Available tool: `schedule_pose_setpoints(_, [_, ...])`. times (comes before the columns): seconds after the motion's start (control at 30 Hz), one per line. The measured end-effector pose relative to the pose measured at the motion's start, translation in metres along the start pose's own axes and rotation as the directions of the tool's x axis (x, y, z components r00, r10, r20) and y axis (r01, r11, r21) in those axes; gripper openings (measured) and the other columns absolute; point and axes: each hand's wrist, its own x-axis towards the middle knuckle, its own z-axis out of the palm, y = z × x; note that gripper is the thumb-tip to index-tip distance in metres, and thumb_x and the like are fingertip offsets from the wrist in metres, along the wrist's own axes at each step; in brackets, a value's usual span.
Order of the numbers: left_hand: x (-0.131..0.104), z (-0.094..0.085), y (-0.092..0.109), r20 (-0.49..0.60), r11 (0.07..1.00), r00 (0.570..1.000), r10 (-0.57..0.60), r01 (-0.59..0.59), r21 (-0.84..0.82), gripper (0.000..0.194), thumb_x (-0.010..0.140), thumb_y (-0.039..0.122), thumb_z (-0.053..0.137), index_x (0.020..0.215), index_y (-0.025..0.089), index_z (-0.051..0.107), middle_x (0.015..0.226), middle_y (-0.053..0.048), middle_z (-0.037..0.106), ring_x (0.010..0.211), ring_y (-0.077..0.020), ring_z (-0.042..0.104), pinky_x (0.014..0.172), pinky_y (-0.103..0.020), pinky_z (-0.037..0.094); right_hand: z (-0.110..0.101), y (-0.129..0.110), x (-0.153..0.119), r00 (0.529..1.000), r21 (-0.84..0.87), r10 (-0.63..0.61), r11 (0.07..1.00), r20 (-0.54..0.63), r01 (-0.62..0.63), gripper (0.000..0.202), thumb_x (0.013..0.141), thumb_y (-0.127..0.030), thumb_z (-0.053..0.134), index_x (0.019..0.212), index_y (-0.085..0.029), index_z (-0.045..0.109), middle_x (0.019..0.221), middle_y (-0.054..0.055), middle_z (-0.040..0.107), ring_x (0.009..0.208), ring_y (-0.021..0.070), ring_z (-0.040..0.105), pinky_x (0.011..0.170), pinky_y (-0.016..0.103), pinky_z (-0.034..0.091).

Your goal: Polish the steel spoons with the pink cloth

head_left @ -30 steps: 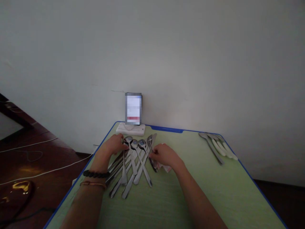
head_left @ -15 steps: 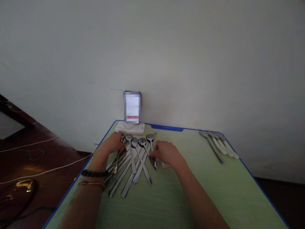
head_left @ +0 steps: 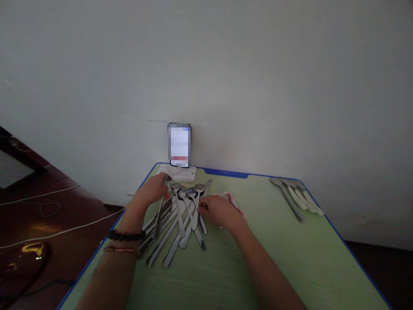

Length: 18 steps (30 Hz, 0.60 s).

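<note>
My left hand [head_left: 154, 188] is closed on a spoon [head_left: 159, 220] near its bowl, and the handle slants down over the pile. My right hand [head_left: 221, 211] is curled, its fingertips pinching the handle of another spoon [head_left: 199, 188] at the pile's right side. Between the hands, several metal spoons [head_left: 179, 215] lie bowls away from me, fanned over other cutlery handles [head_left: 171, 252]. A knife blade [head_left: 208, 185] sticks out behind the right-hand spoon. A pink and white cloth [head_left: 232, 199] lies partly hidden under my right hand.
A phone [head_left: 180, 144] with a blurred screen leans on the wall behind a white power strip [head_left: 185, 174]. At the far right lie a large spoon [head_left: 287, 198] and several white-handled utensils [head_left: 305, 200]. The green table [head_left: 274, 258] has a blue rim. White cables [head_left: 64, 233] run at left.
The right-hand spoon's handle has swung left toward me, and my right hand has shifted left. My left hand has lifted its spoon's bowl slightly. More of the cloth shows.
</note>
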Motion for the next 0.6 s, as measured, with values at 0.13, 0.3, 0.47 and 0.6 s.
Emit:
schedule_pose_setpoints(0.13, [0.003, 0.006, -0.003, -0.023, 0.999, 0.999, -0.034, 0.034, 0.001, 0.038, 0.071, 0.007, 0.044, 0.107, 0.013, 0.055, 0.080, -0.006, 0.072, 0.073, -0.0189, 0.068, 0.067, -0.024, 0.048, 0.003, -0.002, -0.001, 0.999, 0.023, -0.018, 1.000, -0.031, 0.019, 0.021, 0.082, -0.032, 0.047, 0.088, -0.020, 0.064, 0.096, 0.007, 0.067, 0.087, 0.0204, 0.062, 0.071, 0.029, 0.042])
schedule_pose_setpoints(0.3, [0.000, 0.002, 0.004, -0.020, 0.997, 0.999, -0.034, 0.033, -0.067, 0.022, 0.077, 0.018, 0.045, 0.091, 0.017, 0.062, 0.064, -0.002, 0.070, 0.065, -0.0187, 0.068, 0.061, -0.023, 0.048, 0.001, 0.003, -0.002, 0.997, 0.112, -0.075, 0.991, -0.031, 0.078, 0.027, 0.079, -0.034, 0.053, 0.105, -0.026, 0.059, 0.100, 0.005, 0.065, 0.090, 0.0196, 0.061, 0.074, 0.029, 0.042])
schedule_pose_setpoints(0.47, [-0.008, -0.003, 0.025, -0.002, 0.975, 0.999, 0.037, -0.037, -0.220, 0.028, 0.084, 0.035, 0.040, 0.079, 0.018, 0.061, 0.068, -0.002, 0.071, 0.059, -0.0164, 0.067, 0.053, -0.022, 0.047, -0.018, 0.021, -0.010, 0.979, 0.093, 0.164, 0.984, -0.121, -0.153, 0.051, 0.077, -0.027, 0.058, 0.125, -0.015, 0.045, 0.117, 0.014, 0.055, 0.095, 0.0210, 0.060, 0.080, 0.030, 0.042])
schedule_pose_setpoints(0.6, [-0.013, 0.001, 0.046, -0.042, 0.948, 0.993, 0.106, -0.114, -0.297, 0.037, 0.088, 0.040, 0.031, 0.096, 0.016, 0.057, 0.052, 0.001, 0.063, 0.046, -0.0154, 0.061, 0.049, -0.023, 0.045, -0.032, 0.041, -0.022, 0.940, -0.012, 0.332, 0.942, -0.078, -0.334, 0.062, 0.072, -0.028, 0.064, 0.128, -0.014, 0.043, 0.125, 0.017, 0.046, 0.106, 0.0268, 0.055, 0.082, 0.034, 0.043])
